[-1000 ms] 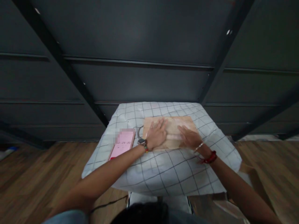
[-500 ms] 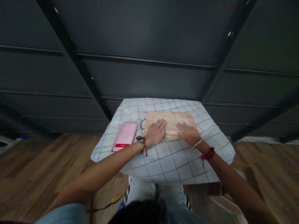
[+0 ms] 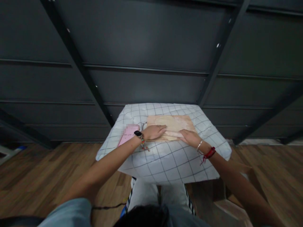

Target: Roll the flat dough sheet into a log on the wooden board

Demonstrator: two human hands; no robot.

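Note:
On a wooden board (image 3: 187,121) lies a flat, pale sheet of dough (image 3: 168,120), dusted with flour. A pale rolling pin (image 3: 174,134) lies crosswise near the board's front edge. My left hand (image 3: 154,131) rests over its left end, fingers together and pointing right. My right hand (image 3: 190,137) is curled round its right end. The hands hide both ends of the pin, and I cannot tell exactly how far the dough reaches beneath it.
The board sits on a small table with a white checked cloth (image 3: 163,164). Left of it lies a pink-screened phone (image 3: 129,134), partly behind my left wrist. A dark panelled wall (image 3: 146,85) stands behind the table. An open cardboard box (image 3: 233,201) is on the floor at right.
My hands have gone from lying flat with fingers stretched forward to closing round the pin's ends, the fingers turned inward. The camera view has shifted slightly.

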